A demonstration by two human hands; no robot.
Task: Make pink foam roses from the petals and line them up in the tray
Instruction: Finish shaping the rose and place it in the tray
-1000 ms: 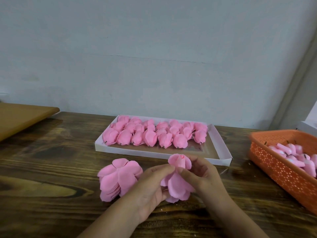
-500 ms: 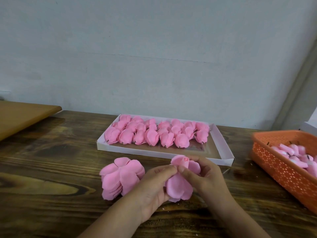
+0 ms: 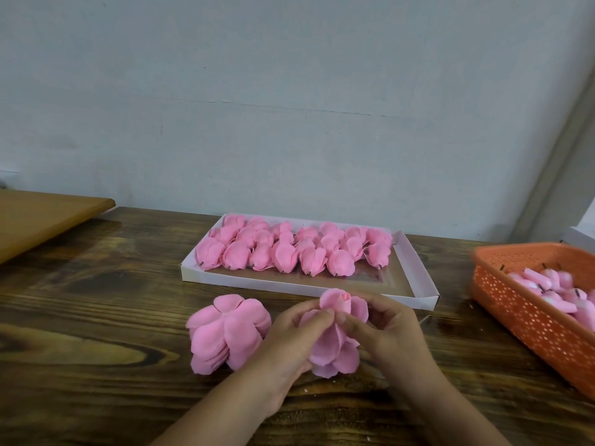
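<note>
Rose (image 3: 336, 329) pinched between both our hands, left hand (image 3: 289, 342) and right hand (image 3: 383, 329) gripping petals so they wrap snugly round the bud.

Dark, strongly grained wooden table (image 3: 96, 317) set against a pale wall

On it lie a shallow white cardboard tray (image 3: 421, 278) at the back, a loose stack of flat pink foam petal pieces (image 3: 225, 333) in front of it, and an orange perforated plastic basket (image 3: 528, 317) at the right edge — a lighter brown wooden board (image 3: 42, 217) sits at far left.
</note>
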